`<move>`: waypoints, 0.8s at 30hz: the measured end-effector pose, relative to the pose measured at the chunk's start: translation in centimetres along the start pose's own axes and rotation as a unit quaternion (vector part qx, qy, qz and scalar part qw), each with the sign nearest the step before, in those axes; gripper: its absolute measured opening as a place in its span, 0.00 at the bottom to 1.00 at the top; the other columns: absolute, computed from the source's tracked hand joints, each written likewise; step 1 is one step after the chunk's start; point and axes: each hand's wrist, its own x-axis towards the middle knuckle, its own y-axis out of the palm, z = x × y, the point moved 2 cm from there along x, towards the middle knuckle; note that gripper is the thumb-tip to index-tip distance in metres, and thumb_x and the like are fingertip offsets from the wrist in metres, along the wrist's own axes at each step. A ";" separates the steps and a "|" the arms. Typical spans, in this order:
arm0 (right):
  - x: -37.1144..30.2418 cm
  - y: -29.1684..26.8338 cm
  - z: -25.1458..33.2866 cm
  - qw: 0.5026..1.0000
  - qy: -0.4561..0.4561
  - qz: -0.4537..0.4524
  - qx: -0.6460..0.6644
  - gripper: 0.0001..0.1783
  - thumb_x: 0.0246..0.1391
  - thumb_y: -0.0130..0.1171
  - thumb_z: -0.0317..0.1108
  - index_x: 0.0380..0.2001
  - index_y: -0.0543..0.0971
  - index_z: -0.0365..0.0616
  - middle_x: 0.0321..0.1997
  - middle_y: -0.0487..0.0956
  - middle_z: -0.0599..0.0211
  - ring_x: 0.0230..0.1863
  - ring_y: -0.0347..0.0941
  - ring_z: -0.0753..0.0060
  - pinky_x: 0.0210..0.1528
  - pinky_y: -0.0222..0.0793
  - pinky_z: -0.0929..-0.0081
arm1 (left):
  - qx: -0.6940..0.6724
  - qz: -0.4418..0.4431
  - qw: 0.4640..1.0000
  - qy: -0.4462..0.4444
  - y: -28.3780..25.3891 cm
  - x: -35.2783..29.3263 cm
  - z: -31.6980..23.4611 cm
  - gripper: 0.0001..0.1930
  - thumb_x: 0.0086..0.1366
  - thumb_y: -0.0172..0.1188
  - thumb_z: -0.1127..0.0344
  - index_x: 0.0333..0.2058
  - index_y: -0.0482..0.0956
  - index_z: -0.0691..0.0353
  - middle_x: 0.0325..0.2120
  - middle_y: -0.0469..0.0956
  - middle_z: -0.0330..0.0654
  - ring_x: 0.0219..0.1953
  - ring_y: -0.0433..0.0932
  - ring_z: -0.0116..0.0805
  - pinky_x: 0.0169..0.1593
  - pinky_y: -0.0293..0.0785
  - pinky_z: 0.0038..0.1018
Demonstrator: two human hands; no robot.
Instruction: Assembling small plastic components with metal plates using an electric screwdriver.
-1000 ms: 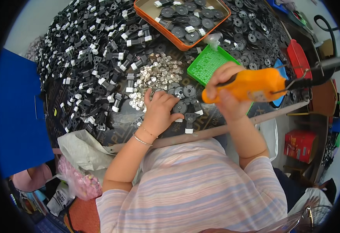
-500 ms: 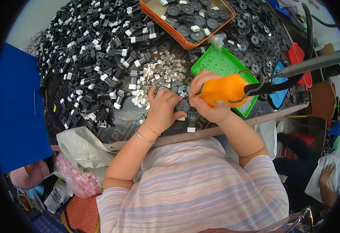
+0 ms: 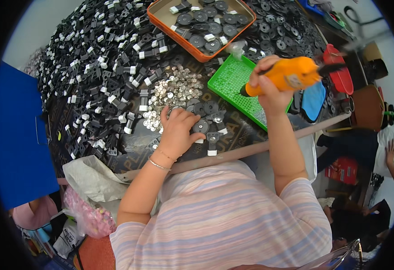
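My right hand (image 3: 269, 85) is wrapped round an orange electric screwdriver (image 3: 292, 75), whose dark tip points down over the green perforated tray (image 3: 224, 74). Small screw-like pieces lie in that tray, too fine to make out. At the table's near side, my left hand (image 3: 179, 130) has its fingers and thumb about a black disc (image 3: 200, 126). Further black discs (image 3: 211, 107) sit just beyond it. Right of the hand lies a black bracket with a white end (image 3: 212, 143). Small round silver metal parts (image 3: 172, 90) are heaped at the left fingertips, partly covered by them.
A large pile of black brackets with white ends (image 3: 93, 76) spreads over the left. At the back stands an orange-rimmed tray (image 3: 201, 57) of discs and brackets, with loose discs (image 3: 278, 31) behind it. A red tray (image 3: 338, 74) is at right; a pale rail (image 3: 251, 150) edges the table.
The right hand has lifted the screwdriver away from the discs, right and back, to over the green tray. My left hand stays at the disc. The whole view has shifted slightly.
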 end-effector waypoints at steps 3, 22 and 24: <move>-0.5 -1.0 -1.6 0.999 0.000 -0.023 -0.025 0.14 0.44 0.60 0.23 0.36 0.70 0.35 0.35 0.69 0.59 0.26 0.70 0.71 0.29 0.68 0.78 | 0.002 0.001 1.000 0.002 -0.1 0.0 0.0 0.26 0.37 0.72 0.56 0.38 0.80 0.56 0.35 0.76 0.34 0.47 0.69 0.35 0.62 0.44 0.47; -0.6 -0.5 -3.0 0.999 0.023 -0.046 -0.011 0.13 0.44 0.59 0.22 0.35 0.69 0.36 0.33 0.70 0.62 0.24 0.70 0.74 0.28 0.68 0.78 | 0.005 0.002 1.000 0.001 0.0 0.0 0.0 0.26 0.37 0.72 0.55 0.39 0.81 0.56 0.36 0.76 0.35 0.47 0.69 0.36 0.62 0.44 0.50; -0.6 -0.6 -3.1 0.998 0.032 -0.049 -0.013 0.13 0.44 0.58 0.22 0.35 0.69 0.36 0.33 0.70 0.62 0.24 0.70 0.74 0.28 0.68 0.78 | 0.004 -0.001 1.000 0.000 0.0 0.0 0.0 0.26 0.37 0.72 0.55 0.39 0.81 0.56 0.36 0.76 0.35 0.47 0.69 0.36 0.62 0.44 0.50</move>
